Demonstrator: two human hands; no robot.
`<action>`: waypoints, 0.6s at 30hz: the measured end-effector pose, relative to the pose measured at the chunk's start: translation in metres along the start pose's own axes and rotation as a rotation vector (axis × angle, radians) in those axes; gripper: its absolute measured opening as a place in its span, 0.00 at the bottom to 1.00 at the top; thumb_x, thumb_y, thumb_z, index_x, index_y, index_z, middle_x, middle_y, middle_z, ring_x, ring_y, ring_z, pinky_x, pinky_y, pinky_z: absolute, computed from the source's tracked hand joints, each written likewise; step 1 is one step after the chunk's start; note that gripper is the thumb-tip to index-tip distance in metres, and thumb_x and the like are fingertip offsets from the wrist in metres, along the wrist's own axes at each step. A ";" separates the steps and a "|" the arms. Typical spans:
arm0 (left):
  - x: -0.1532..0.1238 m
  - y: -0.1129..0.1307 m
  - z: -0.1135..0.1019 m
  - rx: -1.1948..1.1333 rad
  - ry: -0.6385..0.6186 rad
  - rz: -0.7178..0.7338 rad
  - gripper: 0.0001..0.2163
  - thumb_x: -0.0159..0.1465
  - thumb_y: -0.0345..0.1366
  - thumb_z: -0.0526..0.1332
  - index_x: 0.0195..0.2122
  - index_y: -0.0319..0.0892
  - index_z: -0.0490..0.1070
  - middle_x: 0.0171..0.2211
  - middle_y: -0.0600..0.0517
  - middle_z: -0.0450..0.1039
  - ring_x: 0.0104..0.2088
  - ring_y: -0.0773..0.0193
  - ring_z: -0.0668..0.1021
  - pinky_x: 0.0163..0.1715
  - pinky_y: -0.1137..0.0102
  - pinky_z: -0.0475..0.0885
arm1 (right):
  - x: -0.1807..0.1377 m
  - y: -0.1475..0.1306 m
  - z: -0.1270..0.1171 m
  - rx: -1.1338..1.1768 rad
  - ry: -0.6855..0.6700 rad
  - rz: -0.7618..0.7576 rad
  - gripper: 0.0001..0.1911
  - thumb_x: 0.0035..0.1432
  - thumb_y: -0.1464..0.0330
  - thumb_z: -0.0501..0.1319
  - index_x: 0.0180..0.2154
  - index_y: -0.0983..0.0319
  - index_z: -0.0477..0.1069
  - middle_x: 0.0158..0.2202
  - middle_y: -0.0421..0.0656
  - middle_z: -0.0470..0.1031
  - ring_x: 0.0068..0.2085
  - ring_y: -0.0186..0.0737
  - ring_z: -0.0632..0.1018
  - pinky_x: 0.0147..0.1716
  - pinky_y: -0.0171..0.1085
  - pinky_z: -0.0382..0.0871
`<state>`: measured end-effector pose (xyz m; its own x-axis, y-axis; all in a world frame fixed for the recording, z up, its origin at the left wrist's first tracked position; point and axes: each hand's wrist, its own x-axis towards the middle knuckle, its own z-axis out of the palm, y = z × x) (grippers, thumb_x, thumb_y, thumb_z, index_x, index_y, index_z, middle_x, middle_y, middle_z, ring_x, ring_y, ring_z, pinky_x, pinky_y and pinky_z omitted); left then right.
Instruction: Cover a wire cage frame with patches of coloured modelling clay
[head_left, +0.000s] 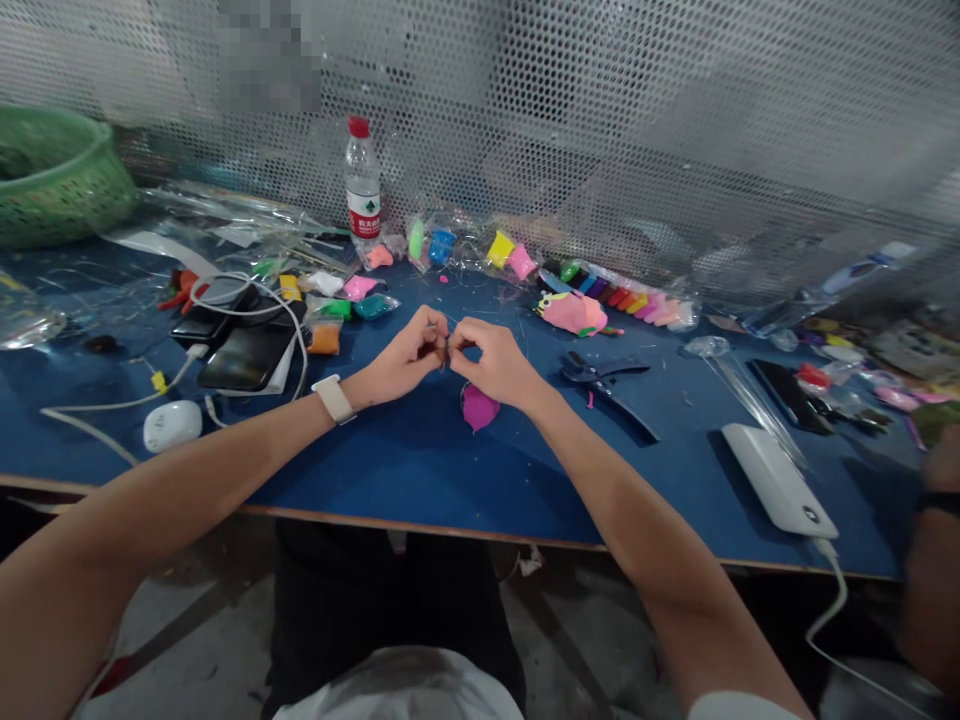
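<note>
My left hand point(405, 358) and my right hand point(491, 362) meet fingertip to fingertip over the blue table point(420, 470), both pinched on something tiny that I cannot make out. A white watch sits on my left wrist. A flat magenta clay piece point(478, 407) lies on the table just under my right hand. A pink clay figure point(574, 312) with eyes lies beyond, to the right.
Packets of coloured clay point(442, 245) and a water bottle point(363, 190) line the back by a mesh screen. Phones point(247, 355) and cables lie left, dark scissors point(600, 372) and a white power bank point(776, 478) right. A green basket point(56, 175) stands far left. Another person's arm point(934, 560) shows at the right edge.
</note>
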<state>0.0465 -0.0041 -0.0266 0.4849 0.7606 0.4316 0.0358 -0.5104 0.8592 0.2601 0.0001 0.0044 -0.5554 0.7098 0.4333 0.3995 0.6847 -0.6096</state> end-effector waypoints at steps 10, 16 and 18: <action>-0.005 0.001 0.001 0.229 0.092 0.070 0.11 0.71 0.33 0.63 0.51 0.47 0.64 0.36 0.54 0.72 0.34 0.63 0.76 0.38 0.64 0.70 | -0.001 -0.003 0.001 -0.101 -0.016 0.010 0.15 0.75 0.62 0.58 0.33 0.55 0.67 0.33 0.44 0.77 0.40 0.48 0.77 0.45 0.47 0.69; -0.004 0.003 0.002 0.049 0.043 0.008 0.15 0.69 0.33 0.65 0.53 0.49 0.63 0.31 0.58 0.67 0.31 0.63 0.72 0.36 0.64 0.69 | -0.001 0.001 -0.003 -0.032 -0.111 -0.026 0.15 0.78 0.62 0.55 0.35 0.55 0.69 0.37 0.44 0.77 0.42 0.47 0.76 0.48 0.46 0.69; -0.003 0.004 0.002 -0.028 0.004 -0.023 0.15 0.69 0.34 0.65 0.52 0.49 0.63 0.31 0.57 0.67 0.31 0.62 0.72 0.37 0.64 0.71 | -0.002 0.003 -0.004 0.006 -0.132 -0.021 0.16 0.78 0.60 0.55 0.35 0.56 0.70 0.36 0.43 0.77 0.41 0.46 0.75 0.47 0.46 0.69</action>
<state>0.0469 -0.0095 -0.0251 0.4803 0.7740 0.4125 0.0223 -0.4809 0.8765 0.2650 0.0011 0.0043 -0.6545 0.6674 0.3553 0.3826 0.6977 -0.6057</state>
